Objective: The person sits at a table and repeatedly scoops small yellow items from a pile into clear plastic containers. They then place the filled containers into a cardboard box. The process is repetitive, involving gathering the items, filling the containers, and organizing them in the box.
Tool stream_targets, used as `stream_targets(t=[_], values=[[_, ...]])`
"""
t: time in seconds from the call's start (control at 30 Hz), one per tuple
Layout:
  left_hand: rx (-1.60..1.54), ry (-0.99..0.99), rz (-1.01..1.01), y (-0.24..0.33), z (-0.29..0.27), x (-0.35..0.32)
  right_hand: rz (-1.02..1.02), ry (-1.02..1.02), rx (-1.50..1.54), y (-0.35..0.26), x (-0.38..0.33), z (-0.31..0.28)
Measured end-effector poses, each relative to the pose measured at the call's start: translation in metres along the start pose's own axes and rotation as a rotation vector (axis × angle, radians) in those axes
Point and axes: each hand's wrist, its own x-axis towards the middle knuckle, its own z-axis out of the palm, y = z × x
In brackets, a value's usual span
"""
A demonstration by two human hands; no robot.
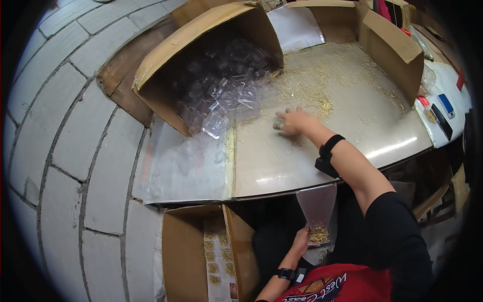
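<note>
My left hand [300,241] is below the table's front edge, its fingers around a small clear plastic box [319,244]. Thin gold-coloured metal pieces [318,234] are heaped at that box, under the lower end of a translucent chute [317,204] hanging from the table edge. Over the tabletop [327,161], my right hand [293,122] reaches out with its fingers apart, apparently holding nothing. A loose pile of more gold pieces [323,106] lies just beyond it. Left of that hand, empty clear plastic boxes [216,121] spill from a tipped cardboard box [166,65].
An open carton [188,251] at the lower left contains several filled clear boxes [213,268]. Cardboard walls [390,55] border the table's far right. Beyond them lie a blue object [446,105] and a dark flat object [441,122]. Paving [75,151] stretches along the left.
</note>
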Motion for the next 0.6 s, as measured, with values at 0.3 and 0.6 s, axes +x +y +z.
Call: stream_targets(t=[0.3, 0.6], values=[[-0.013, 0.024, 0.021, 0.009, 0.001, -0.001, -0.357, -0.019, 0.037, -0.021, -0.113, 0.045], [0.035, 0.095, 0.093, -0.009, -0.004, 0.007, -0.087, 0.379, 0.456, 0.034, -0.141, 0.052]])
